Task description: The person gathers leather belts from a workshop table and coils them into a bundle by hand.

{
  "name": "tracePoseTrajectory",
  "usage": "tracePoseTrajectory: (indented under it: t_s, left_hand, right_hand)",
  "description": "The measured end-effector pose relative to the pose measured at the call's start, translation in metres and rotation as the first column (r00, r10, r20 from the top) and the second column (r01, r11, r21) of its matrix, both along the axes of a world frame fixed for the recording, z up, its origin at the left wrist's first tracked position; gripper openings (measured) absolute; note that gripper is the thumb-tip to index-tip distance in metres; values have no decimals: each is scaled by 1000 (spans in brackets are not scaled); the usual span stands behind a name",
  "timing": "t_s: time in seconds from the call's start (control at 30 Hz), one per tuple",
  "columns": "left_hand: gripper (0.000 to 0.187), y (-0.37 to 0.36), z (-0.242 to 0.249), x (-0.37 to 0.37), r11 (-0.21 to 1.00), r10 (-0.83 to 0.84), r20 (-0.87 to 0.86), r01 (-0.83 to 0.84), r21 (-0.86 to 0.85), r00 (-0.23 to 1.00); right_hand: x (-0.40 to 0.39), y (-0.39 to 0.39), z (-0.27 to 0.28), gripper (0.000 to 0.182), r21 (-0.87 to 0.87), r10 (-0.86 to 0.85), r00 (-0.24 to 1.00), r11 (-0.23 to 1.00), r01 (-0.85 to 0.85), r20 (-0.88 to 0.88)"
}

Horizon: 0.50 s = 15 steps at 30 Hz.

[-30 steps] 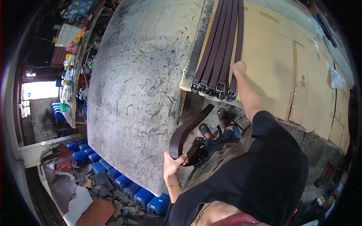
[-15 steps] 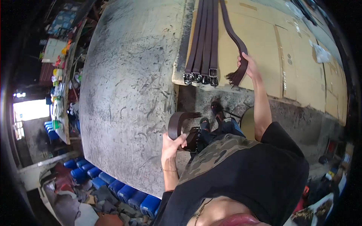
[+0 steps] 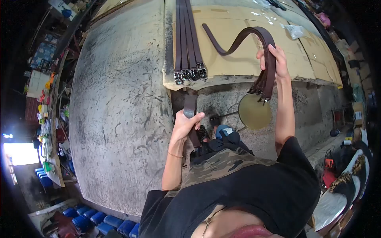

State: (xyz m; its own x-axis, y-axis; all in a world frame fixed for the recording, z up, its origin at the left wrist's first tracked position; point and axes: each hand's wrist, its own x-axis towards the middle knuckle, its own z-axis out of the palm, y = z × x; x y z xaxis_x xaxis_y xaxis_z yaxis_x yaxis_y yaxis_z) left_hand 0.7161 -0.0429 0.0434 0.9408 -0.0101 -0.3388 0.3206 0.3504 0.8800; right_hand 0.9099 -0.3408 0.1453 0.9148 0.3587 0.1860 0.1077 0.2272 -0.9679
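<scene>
My left hand (image 3: 188, 122) is closed around a bundle of dark brown leather straps (image 3: 190, 104), over the edge of the grey table. My right hand (image 3: 276, 59) grips another bundle of dark brown belts (image 3: 270, 73); its metal ends hang below the hand, and its strap arches up and left over the cardboard. Several dark brown belts (image 3: 186, 35) lie side by side on the cardboard, their buckles (image 3: 190, 74) lined up near its front edge.
A worn grey table (image 3: 119, 99) fills the left. Brown cardboard (image 3: 234, 43) covers the farther surface, with clear plastic (image 3: 294, 31) on it. A round stool (image 3: 255, 112) stands on the floor below. Blue containers (image 3: 105, 227) line the lower left.
My right hand has lifted its belts off the cardboard, so their strap now arches in the air. The view has shifted, and the straps in my left hand hang differently.
</scene>
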Motion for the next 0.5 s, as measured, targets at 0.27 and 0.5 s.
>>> tracePoseTrajectory:
  t_s: [0.27, 0.5]
  left_hand:
    - [45, -60, 3, 0, 988, -134, 206, 146, -45, 969]
    - [72, -138, 11, -26, 980, -113, 214, 144, -136, 970]
  right_hand:
    - [-128, 2, 22, 39, 209, 86, 989, 976, -59, -122]
    - [-235, 8, 8, 23, 123, 154, 966, 984, -131, -208]
